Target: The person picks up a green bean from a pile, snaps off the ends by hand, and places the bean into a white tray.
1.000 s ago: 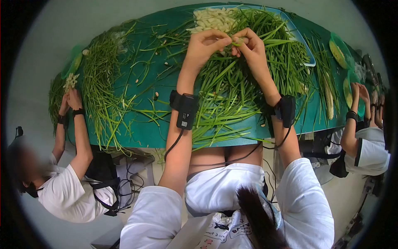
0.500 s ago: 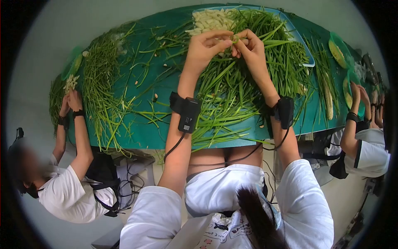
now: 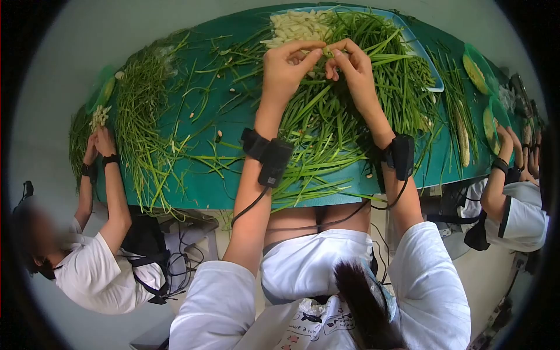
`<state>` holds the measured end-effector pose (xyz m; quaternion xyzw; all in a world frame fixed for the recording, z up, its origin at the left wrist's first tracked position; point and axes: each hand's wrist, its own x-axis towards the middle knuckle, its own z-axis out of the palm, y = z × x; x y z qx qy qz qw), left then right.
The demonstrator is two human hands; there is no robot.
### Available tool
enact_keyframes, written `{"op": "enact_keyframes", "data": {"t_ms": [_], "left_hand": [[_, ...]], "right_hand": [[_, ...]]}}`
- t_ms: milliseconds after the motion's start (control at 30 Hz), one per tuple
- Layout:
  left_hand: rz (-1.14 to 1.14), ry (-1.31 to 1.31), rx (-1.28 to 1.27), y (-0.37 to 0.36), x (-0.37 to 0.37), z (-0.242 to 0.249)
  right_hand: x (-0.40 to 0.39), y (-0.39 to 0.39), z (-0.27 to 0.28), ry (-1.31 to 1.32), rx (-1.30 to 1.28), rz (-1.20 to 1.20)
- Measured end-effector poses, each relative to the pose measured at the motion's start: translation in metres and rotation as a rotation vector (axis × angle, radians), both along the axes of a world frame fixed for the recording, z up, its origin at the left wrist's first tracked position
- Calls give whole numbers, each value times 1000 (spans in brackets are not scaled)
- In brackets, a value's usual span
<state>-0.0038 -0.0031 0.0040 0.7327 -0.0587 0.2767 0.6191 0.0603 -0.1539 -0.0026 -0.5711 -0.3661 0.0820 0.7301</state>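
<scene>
Two bare hands are meeting above the long table with a green top (image 3: 233,123) in the head view, the only one. The left hand (image 3: 284,69) is bringing thumb and index finger towards a small pale-green plant piece (image 3: 328,51); whether that grip is actually touching it, I cannot tell. The right hand (image 3: 354,70) is pinching the piece between thumb and index finger, its other fingers curling beneath.

The piece is hanging just above a loose pile of long, thin green stems (image 3: 402,93), beside a heap of short, cream-coloured pieces (image 3: 294,26). Both are lying partly on a shallow tray with a light-blue rim (image 3: 437,87).

Change: compared with half a second ago, the left forearm is turning, its black box-shaped wrist device (image 3: 276,162) now tilting more. The right hand is staying nearly in place. Reading (judgement): the right is steadying the piece while the left is adjusting; the piece is not yet being set down.
</scene>
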Motion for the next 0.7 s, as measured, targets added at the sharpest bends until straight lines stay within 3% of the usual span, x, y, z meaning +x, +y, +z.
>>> {"op": "enact_keyframes", "data": {"t_ms": [100, 300, 367, 700], "left_hand": [[48, 7, 90, 3, -2, 2], [-75, -31, -18, 2, 1, -1], [-156, -39, -159, 0, 1, -2], [-178, -8, -151, 4, 3, -5]], "right_hand": [[-5, 2, 0, -19, -31, -25], [-1, 1, -2, -18, -16, -38], [-1, 1, -1, -10, -19, -37], [0, 1, 0, -42, -27, -34]]}}
